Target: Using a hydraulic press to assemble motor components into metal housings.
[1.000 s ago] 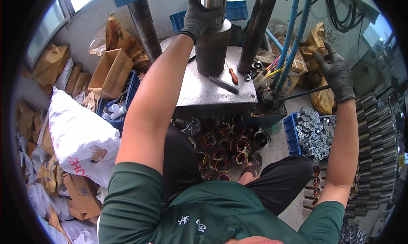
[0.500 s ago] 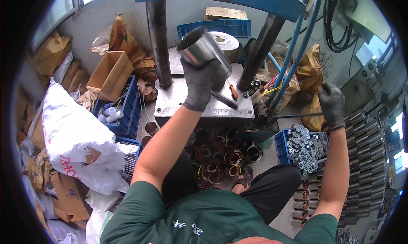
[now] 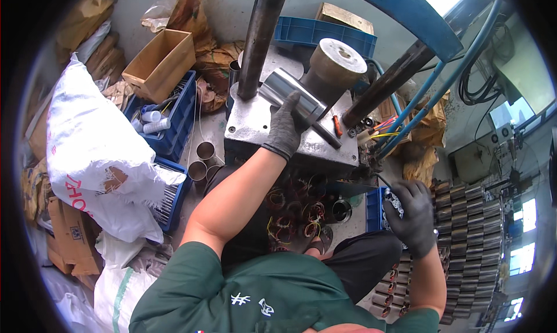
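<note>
My gloved left hand (image 3: 284,127) grips a shiny metal cylinder (image 3: 290,92), tilted above the metal plate (image 3: 246,121) of a press. Behind it stands a thick round metal post with a pale, disc-shaped top (image 3: 342,54). A dark metal bar (image 3: 326,134) and an orange-handled screwdriver (image 3: 337,126) lie at the plate's front right. My gloved right hand (image 3: 413,217) is low on the right, thumb apart from its fingers. Beside its fingertips ends a thin dark lever (image 3: 383,180); whether they touch is unclear. The hand partly hides a blue crate (image 3: 373,211) of small metal parts.
Dark steel columns (image 3: 261,37) rise from the plate beneath a blue crossbeam (image 3: 406,13). Wire-wound coils (image 3: 284,228) lie on the floor by my foot. Stacked metal cylinders (image 3: 470,234) line the right. A white sack (image 3: 98,159) and a wooden box (image 3: 159,66) stand left.
The cylinder has come down toward the plate and swung to a different tilt in my left hand. My right hand has dropped and moved left. The whole view has shifted.
</note>
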Motion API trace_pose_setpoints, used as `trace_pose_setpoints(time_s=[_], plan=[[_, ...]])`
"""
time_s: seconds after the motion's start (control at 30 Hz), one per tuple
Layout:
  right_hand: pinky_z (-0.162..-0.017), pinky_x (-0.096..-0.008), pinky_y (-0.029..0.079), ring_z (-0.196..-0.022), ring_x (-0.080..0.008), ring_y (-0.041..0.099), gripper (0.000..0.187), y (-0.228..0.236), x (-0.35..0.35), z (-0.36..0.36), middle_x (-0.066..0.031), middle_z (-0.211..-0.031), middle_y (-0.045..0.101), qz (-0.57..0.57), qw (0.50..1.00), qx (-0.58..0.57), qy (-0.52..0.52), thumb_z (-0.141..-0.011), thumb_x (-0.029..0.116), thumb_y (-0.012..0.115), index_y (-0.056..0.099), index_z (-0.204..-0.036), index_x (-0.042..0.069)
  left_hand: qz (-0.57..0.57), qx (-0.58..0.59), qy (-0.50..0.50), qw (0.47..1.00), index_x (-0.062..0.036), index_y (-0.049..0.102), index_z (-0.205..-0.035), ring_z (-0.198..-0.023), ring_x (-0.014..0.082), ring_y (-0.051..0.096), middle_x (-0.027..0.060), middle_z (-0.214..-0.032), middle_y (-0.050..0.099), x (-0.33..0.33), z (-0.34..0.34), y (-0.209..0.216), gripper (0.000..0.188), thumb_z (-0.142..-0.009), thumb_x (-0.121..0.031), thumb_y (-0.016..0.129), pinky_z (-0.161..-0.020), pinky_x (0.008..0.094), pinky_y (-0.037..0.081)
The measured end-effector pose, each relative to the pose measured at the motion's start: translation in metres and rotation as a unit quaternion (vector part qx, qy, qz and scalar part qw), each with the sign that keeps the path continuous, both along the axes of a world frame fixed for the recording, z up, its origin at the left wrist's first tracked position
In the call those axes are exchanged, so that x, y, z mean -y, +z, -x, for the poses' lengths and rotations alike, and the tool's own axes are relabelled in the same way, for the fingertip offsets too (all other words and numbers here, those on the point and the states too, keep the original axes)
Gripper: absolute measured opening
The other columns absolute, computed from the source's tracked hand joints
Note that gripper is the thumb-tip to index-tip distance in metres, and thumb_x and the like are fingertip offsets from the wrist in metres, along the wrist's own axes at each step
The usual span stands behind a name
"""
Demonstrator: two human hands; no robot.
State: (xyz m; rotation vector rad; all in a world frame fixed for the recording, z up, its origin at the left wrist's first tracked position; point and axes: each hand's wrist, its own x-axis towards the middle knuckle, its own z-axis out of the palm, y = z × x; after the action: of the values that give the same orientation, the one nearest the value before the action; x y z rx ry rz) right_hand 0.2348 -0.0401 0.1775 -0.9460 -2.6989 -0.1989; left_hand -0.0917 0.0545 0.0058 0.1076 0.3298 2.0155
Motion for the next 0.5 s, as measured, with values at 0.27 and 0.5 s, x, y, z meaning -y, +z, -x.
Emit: trace_pose_setpoints(time_s=[0.27,0.5], plan=[[-0.101,-0.0436,0.053,-0.120,-0.0397,0.065,0.072,-0.069,-0.113,0.153,-0.0248,-0.127,0.064,0.107,0.977,-0.161,0.090,-0.078,0.025,0.089,0.053,-0.134,-0.002,-0.047,-0.049,-0.056,0.996,-0.0026,0.049,-0.143,-0.123,0.0295,0.063,0.0153,-0.132,0.063,0.002,-0.004,0.000,0.065,-0.094,-0.032,0.079,-0.110,0.0460,0.053],[-0.103,-0.0346,0.053,-0.120,-0.0189,0.062,0.099,-0.104,-0.143,0.179,-0.0145,-0.134,0.063,0.358,0.892,-0.241,0.137,-0.079,0.020,0.094,0.036,-0.156,-0.003,-0.033,-0.077,-0.023,0.996,-0.0006,0.050,-0.141,-0.121,0.0297,0.064,0.0145,-0.128,0.064,0.004,-0.001,0.001,0.063,-0.095,-0.033,0.077,-0.107,0.0459,0.054]])
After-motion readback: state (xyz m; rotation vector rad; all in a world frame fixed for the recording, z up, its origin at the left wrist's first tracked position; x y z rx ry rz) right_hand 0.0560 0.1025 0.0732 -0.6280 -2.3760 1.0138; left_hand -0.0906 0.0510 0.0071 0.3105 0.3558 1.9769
